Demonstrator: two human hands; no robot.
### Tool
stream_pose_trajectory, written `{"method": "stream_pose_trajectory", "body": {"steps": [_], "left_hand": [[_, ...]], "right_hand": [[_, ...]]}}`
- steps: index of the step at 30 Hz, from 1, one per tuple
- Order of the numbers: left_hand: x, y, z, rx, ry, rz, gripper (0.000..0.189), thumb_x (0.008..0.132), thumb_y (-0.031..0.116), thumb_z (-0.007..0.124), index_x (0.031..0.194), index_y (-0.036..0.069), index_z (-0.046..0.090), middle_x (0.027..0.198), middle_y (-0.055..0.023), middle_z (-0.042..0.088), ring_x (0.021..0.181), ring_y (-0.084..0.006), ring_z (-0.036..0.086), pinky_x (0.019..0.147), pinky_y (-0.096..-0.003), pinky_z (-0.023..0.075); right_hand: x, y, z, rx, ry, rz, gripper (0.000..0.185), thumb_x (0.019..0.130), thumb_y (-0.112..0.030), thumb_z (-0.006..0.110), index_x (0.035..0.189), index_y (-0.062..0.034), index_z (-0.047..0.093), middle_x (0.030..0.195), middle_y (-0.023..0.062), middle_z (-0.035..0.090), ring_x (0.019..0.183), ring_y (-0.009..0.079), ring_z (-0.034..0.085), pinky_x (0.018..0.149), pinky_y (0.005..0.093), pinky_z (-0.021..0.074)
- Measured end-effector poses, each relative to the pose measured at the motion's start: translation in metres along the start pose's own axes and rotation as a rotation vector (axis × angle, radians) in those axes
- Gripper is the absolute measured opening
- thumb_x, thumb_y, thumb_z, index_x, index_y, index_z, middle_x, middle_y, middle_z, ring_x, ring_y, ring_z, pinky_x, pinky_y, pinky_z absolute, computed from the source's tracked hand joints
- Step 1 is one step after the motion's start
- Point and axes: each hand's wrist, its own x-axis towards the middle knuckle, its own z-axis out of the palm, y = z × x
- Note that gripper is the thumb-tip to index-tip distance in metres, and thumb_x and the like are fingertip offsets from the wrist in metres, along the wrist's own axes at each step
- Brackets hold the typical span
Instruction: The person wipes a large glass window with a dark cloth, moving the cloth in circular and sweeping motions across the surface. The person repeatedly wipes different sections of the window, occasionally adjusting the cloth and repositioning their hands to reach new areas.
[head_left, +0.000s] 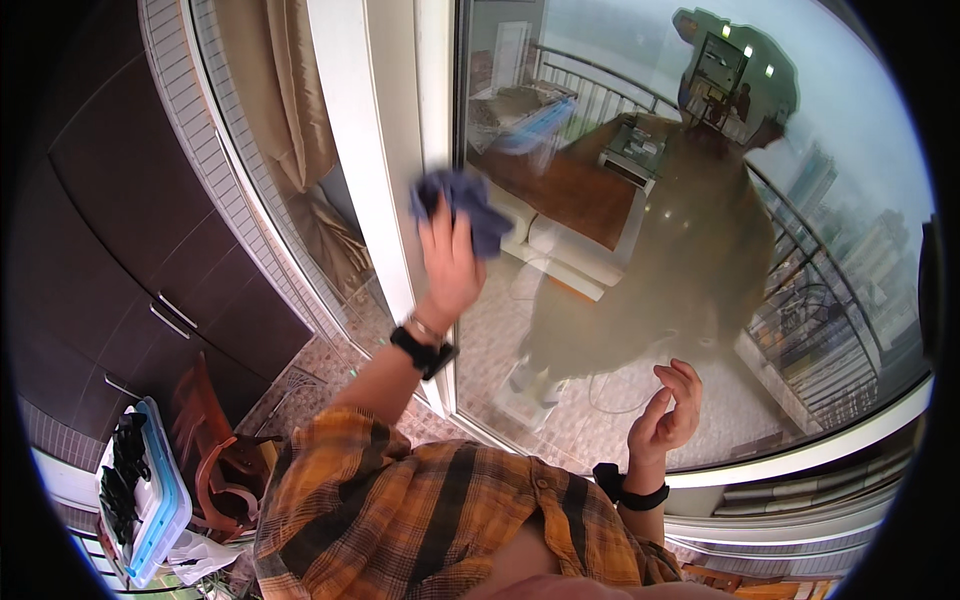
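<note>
A crumpled dark blue cloth (480, 214) is pressed under my left hand (454, 266), over the white door frame (405, 142) and the edge of the glass panel (600, 330). Cloth and fingertips are blurred. Lower and to the right, my right hand (667, 420) is raised in front of the same glass with nothing in it, its fingers loosely bent. Whether it touches the pane, I cannot tell. Both wrists carry black bands.
Dark cabinets (112, 225) stand at left, near a reddish-brown wooden chair (217, 457) and a blue-edged plastic bin (154, 495) with black items on top. Beige curtains (289, 97) hang behind the neighbouring pane. Reflections on the glass mix with a sofa (570, 244) and railing.
</note>
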Motion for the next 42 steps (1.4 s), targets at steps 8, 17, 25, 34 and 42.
{"method": "stream_pose_trajectory", "body": {"steps": [8,17,25,34,42], "left_hand": [[-0.098,0.010,-0.012,-0.027,-0.239,-0.124,0.062,0.077,-0.001,0.058,0.137,-0.008,0.045,0.147,-0.0323,0.037,0.126,-0.0606,0.036,0.108,-0.0679,0.0266],[0.071,0.014,-0.006,0.029,0.089,0.000,0.060,0.072,-0.004,0.055,0.131,-0.006,0.048,0.139,-0.0281,0.044,0.124,-0.0501,0.039,0.108,-0.0582,0.0298],[-0.167,0.007,-0.020,-0.129,-0.322,-0.096,0.054,0.067,-0.007,0.061,0.119,-0.008,0.048,0.126,-0.0306,0.045,0.113,-0.0519,0.045,0.097,-0.0610,0.0372],[0.021,0.040,0.003,-0.186,-0.022,-0.214,0.071,0.067,-0.006,0.056,0.137,-0.005,0.044,0.134,-0.0266,0.042,0.118,-0.0473,0.040,0.104,-0.0561,0.0309],[-0.065,0.043,0.006,-0.215,-0.049,-0.018,0.047,0.068,0.002,0.060,0.115,-0.002,0.060,0.119,-0.0249,0.049,0.106,-0.0440,0.047,0.093,-0.0548,0.0397]], "right_hand": [[-0.009,0.003,-0.007,-0.038,-0.011,0.047,0.016,0.092,0.002,0.050,0.100,0.0006,0.064,0.091,0.0148,0.068,0.091,0.0386,0.065,0.079,0.0424,0.0528],[-0.017,0.005,-0.013,-0.036,0.018,0.120,0.013,0.095,-0.001,0.052,0.100,0.0002,0.063,0.092,0.0128,0.069,0.091,0.0372,0.066,0.079,0.0415,0.0526],[-0.037,0.014,-0.021,-0.061,-0.023,0.189,0.016,0.090,0.006,0.050,0.098,-0.0010,0.062,0.089,0.0123,0.068,0.090,0.0339,0.067,0.078,0.0398,0.0524],[-0.041,0.013,-0.020,-0.041,-0.030,0.257,0.016,0.090,0.006,0.051,0.097,-0.0018,0.063,0.085,0.0138,0.070,0.088,0.0324,0.068,0.077,0.0381,0.0528],[-0.050,0.011,-0.025,-0.037,0.005,0.242,0.017,0.090,0.009,0.050,0.098,0.0004,0.062,0.091,0.0167,0.068,0.070,0.0242,0.068,0.064,0.0316,0.0530]]}}
